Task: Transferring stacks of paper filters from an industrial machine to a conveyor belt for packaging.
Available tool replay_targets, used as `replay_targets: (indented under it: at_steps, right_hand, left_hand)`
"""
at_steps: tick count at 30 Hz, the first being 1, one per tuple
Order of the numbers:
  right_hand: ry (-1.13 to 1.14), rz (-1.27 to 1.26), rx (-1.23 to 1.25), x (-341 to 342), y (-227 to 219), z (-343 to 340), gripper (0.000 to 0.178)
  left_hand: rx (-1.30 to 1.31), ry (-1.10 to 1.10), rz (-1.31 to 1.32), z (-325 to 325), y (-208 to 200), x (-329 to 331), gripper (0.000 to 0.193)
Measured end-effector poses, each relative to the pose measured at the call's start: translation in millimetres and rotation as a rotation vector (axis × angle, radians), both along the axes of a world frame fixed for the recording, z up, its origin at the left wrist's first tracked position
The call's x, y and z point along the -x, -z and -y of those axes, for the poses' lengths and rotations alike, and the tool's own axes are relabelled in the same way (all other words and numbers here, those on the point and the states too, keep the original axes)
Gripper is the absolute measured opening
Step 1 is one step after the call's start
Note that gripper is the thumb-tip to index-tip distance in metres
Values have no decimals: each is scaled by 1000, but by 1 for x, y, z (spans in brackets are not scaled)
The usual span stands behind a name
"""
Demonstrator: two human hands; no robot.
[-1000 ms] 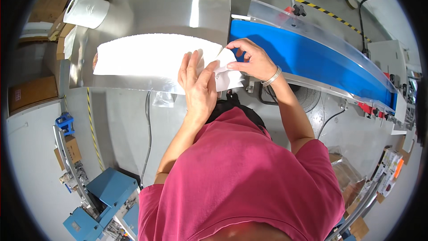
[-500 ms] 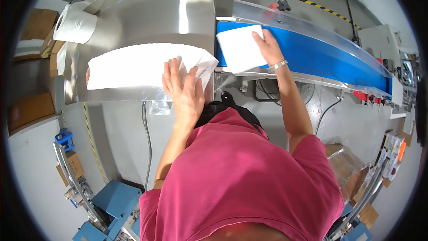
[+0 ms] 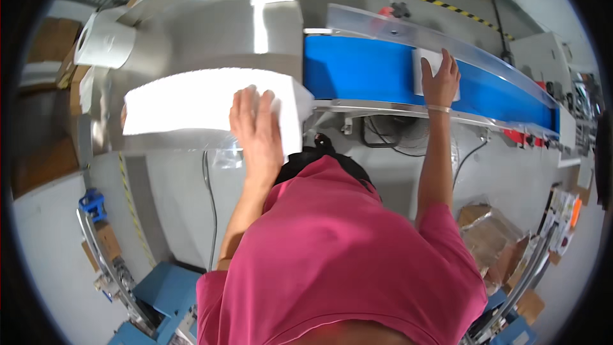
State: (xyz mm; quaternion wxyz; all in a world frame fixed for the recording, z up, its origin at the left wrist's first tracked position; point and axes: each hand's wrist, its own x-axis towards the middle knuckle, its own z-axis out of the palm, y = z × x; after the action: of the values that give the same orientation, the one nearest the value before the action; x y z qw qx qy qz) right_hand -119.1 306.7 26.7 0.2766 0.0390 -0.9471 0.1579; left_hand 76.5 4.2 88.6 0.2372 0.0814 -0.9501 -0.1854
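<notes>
My left hand [image 3: 257, 129] lies with outstretched, slightly spread fingers on the right part of a long row of white, packed sheets [image 3: 185, 102]. This row rests on the steel table [image 3: 191, 38]. At its right end a flat white piece [image 3: 292, 118] hangs down past the table's front edge, just beside my fingers. Over on the blue conveyor belt [image 3: 364, 67], my right hand [image 3: 442, 83] is above a white folded sheet stack [image 3: 421, 67]; its thumb and fingers stand apart. The hand covers much of that stack, and whether it touches is hard to tell.
A clear guard rail [image 3: 396, 30] runs along the belt's far side. At the table's left stands a large white roll [image 3: 107, 39]. Clear plastic film [image 3: 227, 158] hangs at the table's front edge. Below the belt sits a floor fan [image 3: 399, 134].
My right hand has moved right along the belt with the white stack, and its fingers have spread. Under my left hand, the row's right end now shows a flat piece hanging lower.
</notes>
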Motion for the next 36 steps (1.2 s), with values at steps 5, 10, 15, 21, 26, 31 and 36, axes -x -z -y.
replay_targets:
  at_steps: [5,10,15,21,26,31,36]
  right_hand:
    - [-672,473,665,-71,-75,114,40]
    - [-880,574,572,-97,-82,176,52]
    - [-766,961,462,-78,-67,170,46]
    - [-841,782,396,-60,-43,169,40]
    - [-916,700,496,-56,-27,177,44]
    - [-988,700,572,-54,-29,176,46]
    - [-1156,893,805,-48,-25,174,47]
  left_hand:
    - [26,7,-33,1,3,3,38]
    - [59,-40,-14,1,2,2,40]
    - [25,-61,-25,0,4,2,44]
    - [-14,-31,-36,2,4,2,41]
    - [-37,5,-34,4,1,0,39]
    - [-58,-12,-5,4,0,0,38]
    - [-58,3,-13,5,0,0,36]
